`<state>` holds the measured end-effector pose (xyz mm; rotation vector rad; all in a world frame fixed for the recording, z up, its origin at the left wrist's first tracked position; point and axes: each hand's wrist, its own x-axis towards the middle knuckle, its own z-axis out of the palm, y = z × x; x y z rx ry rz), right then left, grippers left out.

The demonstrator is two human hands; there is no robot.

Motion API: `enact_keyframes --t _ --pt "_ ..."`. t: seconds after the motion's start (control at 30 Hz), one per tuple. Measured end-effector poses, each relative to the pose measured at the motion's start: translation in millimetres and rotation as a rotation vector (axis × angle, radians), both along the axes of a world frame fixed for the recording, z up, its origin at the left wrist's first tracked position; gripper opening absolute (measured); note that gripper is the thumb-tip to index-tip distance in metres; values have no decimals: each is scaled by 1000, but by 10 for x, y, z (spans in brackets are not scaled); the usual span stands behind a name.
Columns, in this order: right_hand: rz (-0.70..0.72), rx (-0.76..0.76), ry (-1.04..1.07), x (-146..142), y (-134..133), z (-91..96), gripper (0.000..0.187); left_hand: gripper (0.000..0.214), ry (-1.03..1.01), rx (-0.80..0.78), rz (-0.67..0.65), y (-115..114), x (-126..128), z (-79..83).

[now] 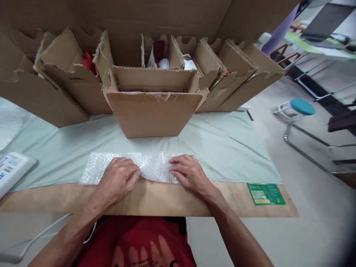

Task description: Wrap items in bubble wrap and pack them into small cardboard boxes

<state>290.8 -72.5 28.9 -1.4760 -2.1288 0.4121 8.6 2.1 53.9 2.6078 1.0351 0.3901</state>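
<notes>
At lower centre, a clear, pebbly strip of bubble wrap lies on smooth pale cloth, with the left hand and right hand gripping its near edge.

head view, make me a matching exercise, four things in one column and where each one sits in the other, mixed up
Things:
1. bubble wrap
2. green label
3. white device
4. teal stool

Places:
a. on the floor, right of the table
b. under the left hand and right hand, on the pale cloth
c. at the far left, partly out of frame
d. on the table's bare wood, front right

Pairs: 1-b, 2-d, 3-c, 4-a
</notes>
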Motion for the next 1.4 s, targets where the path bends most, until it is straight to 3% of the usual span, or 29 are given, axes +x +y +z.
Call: enact_keyframes --t 0.13,0.23,0.37,0.43,0.57,0.67,0.77,0.87,1.13,1.23,1.33,1.4 --pt "1 1 47 -31 -21 30 12 33 -11 96 14 37 33 53" --pt "49 23 19 -68 -32 45 37 32 -2 89 6 47 46 85" --pt "36 112 -8 -129 -2 -20 12 31 -1 40 -29 54 47 102" --pt "7 111 57 -137 15 -47 19 31 -1 31 -20 62 37 88" --pt "-38 88 215 -117 24 -42 14 31 -27 9 21 53 20 44" --pt "-42 80 232 -113 23 -34 12 16 -117 -4 42 -15 46 29" --pt "-43 81 237 -128 24 -32 9 30 -104 60 20 -103 105 12" --pt "-30 64 239 -146 18 -7 10 18 -77 100 -10 -140 139 -11" --pt "-32 55 334 -113 4 96 10 25 -95 186 -59 -25 -6 13" --pt "-63 107 272 -99 19 63 7 25 -49 177 -75 -8 -55 2" --pt "-33 82 78 -132 41 0 21 26 -15 139 -49 -21 -64 -27" --pt "-7 76 -40 -172 55 -40 15 22 15 113 -8 -38 -57 -44"
